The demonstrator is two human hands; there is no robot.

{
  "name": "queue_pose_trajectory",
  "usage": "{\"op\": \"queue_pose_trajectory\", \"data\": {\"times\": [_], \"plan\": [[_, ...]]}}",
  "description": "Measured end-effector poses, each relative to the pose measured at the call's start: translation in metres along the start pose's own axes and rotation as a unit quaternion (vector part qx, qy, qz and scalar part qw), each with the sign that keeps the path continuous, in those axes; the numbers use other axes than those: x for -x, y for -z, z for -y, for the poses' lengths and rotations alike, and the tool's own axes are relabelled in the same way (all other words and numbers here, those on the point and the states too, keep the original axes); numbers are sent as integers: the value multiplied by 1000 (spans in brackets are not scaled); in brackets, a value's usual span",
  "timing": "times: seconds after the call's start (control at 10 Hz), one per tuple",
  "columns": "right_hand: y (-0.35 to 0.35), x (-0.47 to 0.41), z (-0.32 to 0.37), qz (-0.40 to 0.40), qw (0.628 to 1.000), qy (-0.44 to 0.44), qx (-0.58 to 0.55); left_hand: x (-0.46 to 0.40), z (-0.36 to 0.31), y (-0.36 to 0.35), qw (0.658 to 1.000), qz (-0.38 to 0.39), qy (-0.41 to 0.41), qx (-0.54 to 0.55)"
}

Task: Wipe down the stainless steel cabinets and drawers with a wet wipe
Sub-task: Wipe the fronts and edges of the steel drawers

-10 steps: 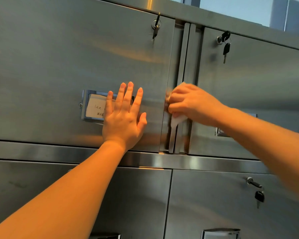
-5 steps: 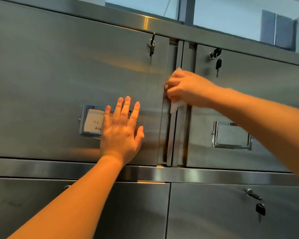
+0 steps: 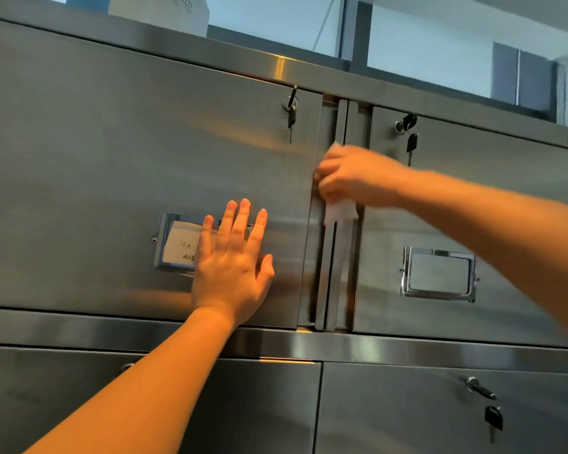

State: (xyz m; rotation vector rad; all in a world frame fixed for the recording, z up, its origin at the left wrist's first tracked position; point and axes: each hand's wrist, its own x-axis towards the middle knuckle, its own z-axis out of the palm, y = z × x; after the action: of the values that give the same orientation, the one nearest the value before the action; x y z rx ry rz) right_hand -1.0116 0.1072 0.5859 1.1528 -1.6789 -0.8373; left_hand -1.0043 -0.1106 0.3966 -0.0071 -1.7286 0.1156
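Reading "1.5 m" handwritten on a white paper card (image 3: pixel 181 242) slotted in the chrome label frame (image 3: pixel 164 244) of the upper left brushed stainless steel drawer (image 3: pixel 112 178); characters beneath too small to tell. Left hand (image 3: pixel 232 267) flat on that drawer, fingers straight and spread, covering the card's right part. Right hand (image 3: pixel 351 175), blurred, fingers curled round a white wet wipe (image 3: pixel 338 211), pressing it to the vertical steel strip (image 3: pixel 330 273) between the two upper drawers. Black-headed keys (image 3: pixel 411 142) hanging from the right drawer's lock; blank label frame (image 3: pixel 438 273) below.
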Motion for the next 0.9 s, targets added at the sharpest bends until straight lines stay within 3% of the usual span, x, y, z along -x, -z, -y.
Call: {"op": "queue_pose_trajectory", "data": {"times": [0.1, 0.2, 0.3, 0.5, 0.6, 0.7, 0.8, 0.9], "plan": [[26, -25, -60, 31, 996, -74, 22, 1, 0, 0, 1000, 4, -1, -3], [32, -32, -76, 48, 994, -95, 14, 1, -1, 0, 1000, 7, 1, -2], [22, -18, -39, 41, 998, -51, 6, 1, 0, 1, 1000, 8, 2, -4], [-35, 34, 119, -17, 993, 74, -89, 1, -1, 3, 1000, 18, 1, -2], [-45, 43, 136, 31, 989, 91, -112, 0, 0, 2, 1000, 20, 3, -2], [-30, 24, 81, 21, 993, 86, -73, 0, 0, 1, 1000, 18, 2, 1], [-1, -2, 9, 0, 999, -5, -37, 1, 0, 1, 1000, 20, 2, 1], [12, -13, -22, 33, 997, -71, -24, 1, 0, 1, 1000, 19, 1, 5]]}}
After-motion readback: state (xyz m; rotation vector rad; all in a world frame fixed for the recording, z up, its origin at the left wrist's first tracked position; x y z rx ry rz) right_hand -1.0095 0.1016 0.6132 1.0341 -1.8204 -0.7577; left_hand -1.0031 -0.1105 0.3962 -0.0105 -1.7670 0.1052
